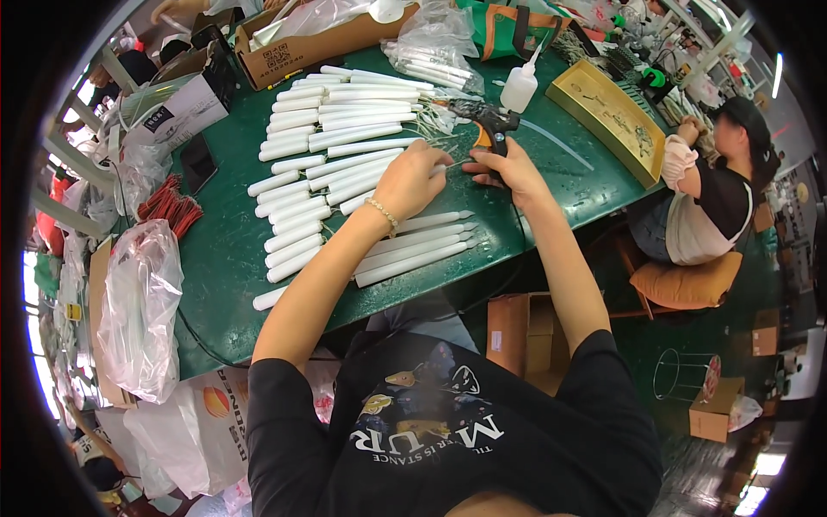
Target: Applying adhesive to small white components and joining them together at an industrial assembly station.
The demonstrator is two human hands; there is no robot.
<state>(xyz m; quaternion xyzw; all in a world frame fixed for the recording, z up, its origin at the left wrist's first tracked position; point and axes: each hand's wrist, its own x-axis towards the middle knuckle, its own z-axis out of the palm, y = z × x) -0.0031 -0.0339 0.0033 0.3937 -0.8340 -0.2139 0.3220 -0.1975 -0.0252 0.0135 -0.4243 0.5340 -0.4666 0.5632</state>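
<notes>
White plastic candle stick (441, 169) lies pinched in the left hand (412, 179) over the green tabletop (224, 250). Right hand (510, 169) grips the glue gun (493, 131), nozzle seemingly at the stick's tip; steady both wrists and squeeze gently.

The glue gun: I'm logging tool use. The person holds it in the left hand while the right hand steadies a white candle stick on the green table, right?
Not quite: the hands are swapped. In the head view the right hand grips the glue gun, and the left hand steadies the white candle stick on the green table.
</notes>
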